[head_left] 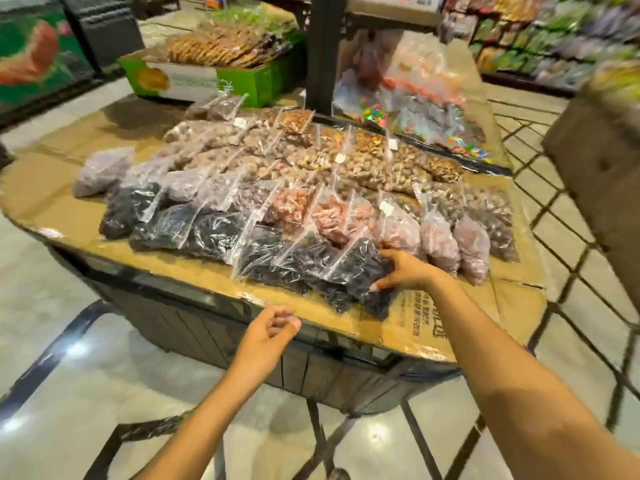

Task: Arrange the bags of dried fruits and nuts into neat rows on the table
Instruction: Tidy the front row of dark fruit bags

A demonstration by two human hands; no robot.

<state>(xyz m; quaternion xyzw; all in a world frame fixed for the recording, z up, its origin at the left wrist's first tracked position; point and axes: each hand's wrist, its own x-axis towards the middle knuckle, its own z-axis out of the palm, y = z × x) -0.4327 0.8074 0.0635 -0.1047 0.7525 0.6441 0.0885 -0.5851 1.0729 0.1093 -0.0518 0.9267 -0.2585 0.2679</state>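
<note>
Clear plastic bags of dried fruits and nuts lie in rows on a cardboard-covered table (450, 327). The front row holds dark fruit bags (214, 233); behind them lie pinkish bags (332, 216) and light brown nut bags (367, 164). My right hand (405, 271) grips the rightmost dark fruit bag (356, 268) at the front edge, fingers over its side. My left hand (273, 327) hovers just off the table's front edge, fingers loosely curled and apart, holding nothing.
A green box of biscuits (214, 81) stands at the table's far left. A black post (323, 53) rises behind the rows, with bags of coloured sweets (433, 109) to its right. Shelves of packets (554, 39) stand far right. A brown stand (602, 161) is close on the right.
</note>
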